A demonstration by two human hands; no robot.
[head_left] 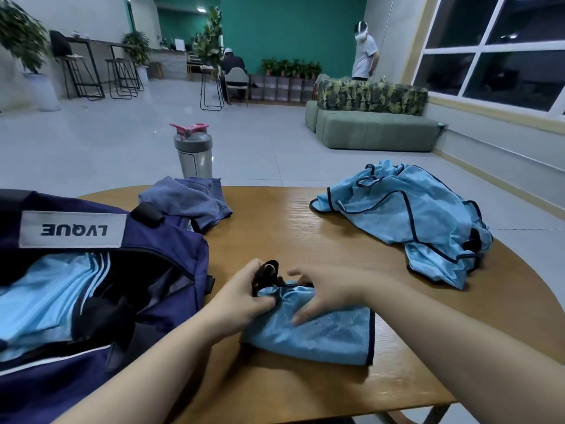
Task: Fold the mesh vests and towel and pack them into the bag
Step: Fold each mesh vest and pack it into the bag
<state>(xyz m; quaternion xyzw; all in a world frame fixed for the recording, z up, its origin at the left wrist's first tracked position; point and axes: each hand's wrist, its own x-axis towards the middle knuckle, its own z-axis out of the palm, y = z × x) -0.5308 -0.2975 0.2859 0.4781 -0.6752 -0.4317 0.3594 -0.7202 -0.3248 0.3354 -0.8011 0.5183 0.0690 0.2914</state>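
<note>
Both hands work the same folded mesh vest [318,332]: the left hand [244,298] pinches its bunched, dark-trimmed end with curled fingers, while the right hand [324,292] lies on top with fingers spread, pressing the cloth flat. Going from biggest to smallest around them: the wooden table [290,234] carries everything; just left of the left hand sits the open navy bag [171,249], with light blue fabric already inside (folded vests, by the look of it); well beyond the right hand and off to its right lies a heap of unfolded vests [406,215]; beyond the left hand, past the bag's far corner, the grey-blue towel [186,197] lies crumpled; behind that stands a shaker bottle [193,154]. I judge the step in hand to be finishing the fold on this vest, tidying the loose trimmed end so the bundle holds its shape. The next move would call for gripping the bundle from both sides without letting it spring open, then carrying it leftward into the bag's mouth.
</note>
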